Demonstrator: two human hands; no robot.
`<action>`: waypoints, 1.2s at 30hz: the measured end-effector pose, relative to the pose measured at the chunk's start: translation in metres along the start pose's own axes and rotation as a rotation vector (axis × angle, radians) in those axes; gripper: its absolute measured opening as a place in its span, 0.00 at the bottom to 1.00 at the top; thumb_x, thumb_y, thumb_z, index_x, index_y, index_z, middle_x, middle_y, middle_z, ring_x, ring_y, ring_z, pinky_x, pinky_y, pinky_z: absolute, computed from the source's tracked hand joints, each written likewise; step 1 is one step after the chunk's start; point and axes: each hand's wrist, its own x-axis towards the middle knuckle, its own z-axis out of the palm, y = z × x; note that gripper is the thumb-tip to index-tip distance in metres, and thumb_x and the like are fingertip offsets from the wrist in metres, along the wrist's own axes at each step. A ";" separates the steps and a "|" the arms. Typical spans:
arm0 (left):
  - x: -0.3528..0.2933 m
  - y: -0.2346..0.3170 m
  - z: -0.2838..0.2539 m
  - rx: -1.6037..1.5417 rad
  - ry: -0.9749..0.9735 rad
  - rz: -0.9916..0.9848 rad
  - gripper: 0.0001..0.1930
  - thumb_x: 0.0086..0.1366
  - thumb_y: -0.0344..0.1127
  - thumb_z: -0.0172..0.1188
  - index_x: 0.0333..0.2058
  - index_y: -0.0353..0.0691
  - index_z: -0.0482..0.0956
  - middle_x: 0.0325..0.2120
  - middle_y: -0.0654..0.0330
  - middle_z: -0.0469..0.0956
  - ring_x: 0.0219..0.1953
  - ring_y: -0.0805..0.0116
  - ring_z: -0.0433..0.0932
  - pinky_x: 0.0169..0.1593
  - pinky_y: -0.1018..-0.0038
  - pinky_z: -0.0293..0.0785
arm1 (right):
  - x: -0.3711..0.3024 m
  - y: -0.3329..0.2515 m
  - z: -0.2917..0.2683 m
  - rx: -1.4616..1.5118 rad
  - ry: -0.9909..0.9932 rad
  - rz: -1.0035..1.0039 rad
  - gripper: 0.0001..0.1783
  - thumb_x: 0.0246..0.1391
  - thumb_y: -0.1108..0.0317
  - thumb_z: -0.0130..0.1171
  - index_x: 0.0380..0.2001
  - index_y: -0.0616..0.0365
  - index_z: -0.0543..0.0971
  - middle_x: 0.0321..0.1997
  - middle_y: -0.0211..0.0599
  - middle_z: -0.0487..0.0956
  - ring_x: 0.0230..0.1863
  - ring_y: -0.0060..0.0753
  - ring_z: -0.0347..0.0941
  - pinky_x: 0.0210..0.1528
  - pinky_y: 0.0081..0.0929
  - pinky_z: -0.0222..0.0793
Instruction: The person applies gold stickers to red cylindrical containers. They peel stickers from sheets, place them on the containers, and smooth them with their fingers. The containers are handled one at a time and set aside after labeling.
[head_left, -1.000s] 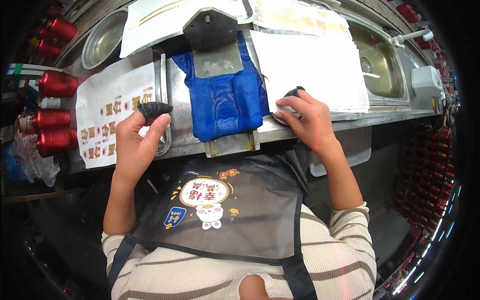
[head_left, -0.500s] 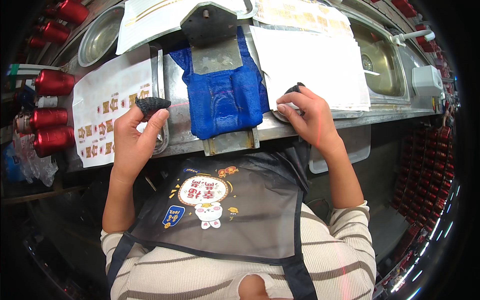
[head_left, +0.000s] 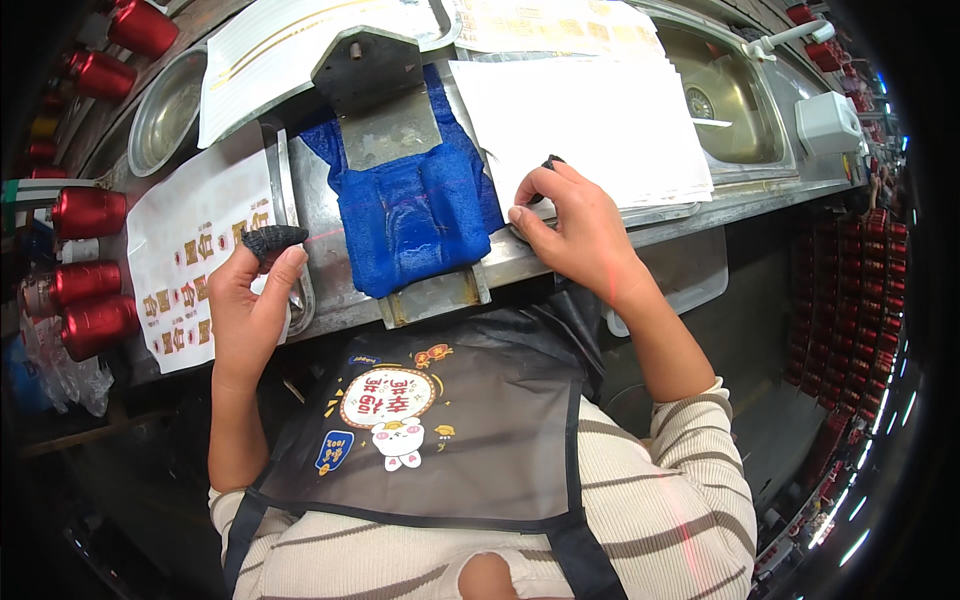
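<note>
My left hand (head_left: 250,305) is raised over the right edge of a sheet with gold and red prints (head_left: 180,240). A black ribbed cover sits on one of its fingers. Its thumb is apart from that finger, with nothing visible between them. At the near left corner of a stack of white paper (head_left: 590,125), my right hand (head_left: 580,230) has thumb and forefinger curled close together. A black cover shows there too; whatever lies between the fingertips is hidden. Wet-looking blue cloth (head_left: 415,225) drapes a metal stand (head_left: 380,130) between my hands.
Red metallic canisters (head_left: 100,320) stand at the left. A round metal bowl (head_left: 165,125) and a striped white sheet (head_left: 270,60) lie farther back. To the right are a steel sink (head_left: 760,150) and a white plastic container (head_left: 828,123). Racks of red items (head_left: 850,300) stand beyond.
The whole view has shifted, so the table appears farther left. My right fingers look slightly more curled at the paper corner. My left hand keeps nearly the same place over the printed sheet.
</note>
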 end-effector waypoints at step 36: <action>0.001 -0.004 -0.005 0.068 -0.029 0.005 0.10 0.68 0.31 0.60 0.44 0.32 0.81 0.34 0.62 0.82 0.36 0.76 0.79 0.43 0.78 0.74 | 0.017 0.054 -0.092 -0.196 0.427 -0.026 0.06 0.54 0.72 0.55 0.28 0.64 0.74 0.27 0.47 0.76 0.28 0.44 0.73 0.35 0.35 0.70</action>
